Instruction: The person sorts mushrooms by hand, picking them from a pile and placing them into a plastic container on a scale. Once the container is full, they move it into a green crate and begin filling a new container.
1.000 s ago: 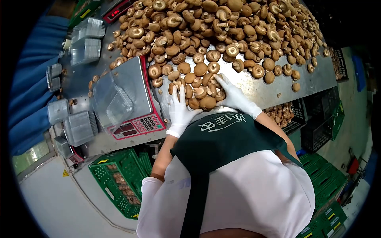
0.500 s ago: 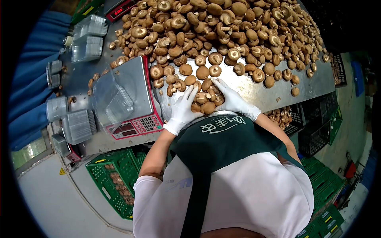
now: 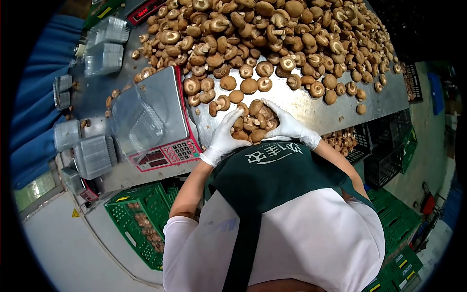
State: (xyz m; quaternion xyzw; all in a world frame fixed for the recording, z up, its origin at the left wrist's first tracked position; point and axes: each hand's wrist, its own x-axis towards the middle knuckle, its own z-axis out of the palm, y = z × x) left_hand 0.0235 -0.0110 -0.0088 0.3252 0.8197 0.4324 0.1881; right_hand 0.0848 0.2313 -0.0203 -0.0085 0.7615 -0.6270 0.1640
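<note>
White gloves cover both hands at the near edge of the metal table. Between them lies a small cluster of brown mushrooms (image 3: 254,121). My left hand (image 3: 225,137) curves round its left side, fingers bent against the mushrooms. From the right, my right hand (image 3: 285,122) cups the same cluster with its fingertips on the upper side. Loose mushrooms (image 3: 248,86) lie just beyond the hands, in front of a large heap (image 3: 292,34). To the left is a scale (image 3: 168,152) with a clear plastic tray (image 3: 138,121) on its plate.
Stacks of clear trays (image 3: 103,59) stand at the left of the table (image 3: 311,114), with more trays (image 3: 96,155) nearer. A second scale (image 3: 144,11) shows red digits at the back. Green crates (image 3: 141,221) and black crates (image 3: 382,168) are beside and below the table.
Both hands have shifted slightly around the cluster. Some mushrooms by the left fingertips have moved in against it, and the cluster looks a little fuller and more compact.
</note>
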